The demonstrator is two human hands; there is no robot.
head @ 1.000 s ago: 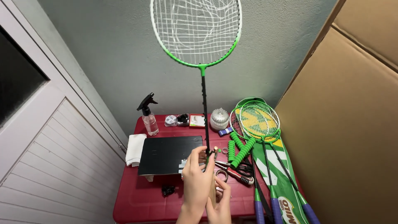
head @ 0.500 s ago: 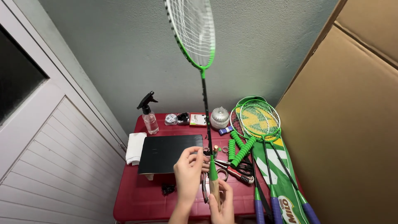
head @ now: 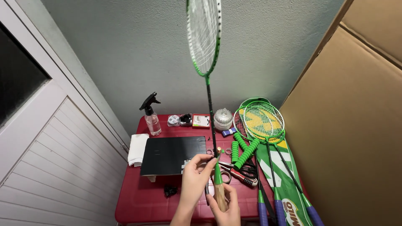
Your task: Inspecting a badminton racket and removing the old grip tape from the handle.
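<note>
Head cam: racket (head: 208, 75) upright, long axis vertical, head up, over red table (head: 142, 196). R hand (head: 226, 205) clamped on bare wood handle below; L hand (head: 194, 182) fingertips pinch shaft just above the handle, nearer the cone.

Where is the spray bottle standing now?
In the head view, the spray bottle stands at the back left of the red table, near the wall, behind the folded white cloth.

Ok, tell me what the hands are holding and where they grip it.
A green badminton racket, held upright. The right hand grips its bare wooden handle; the left hand pinches the black shaft just above the green cone.
</note>
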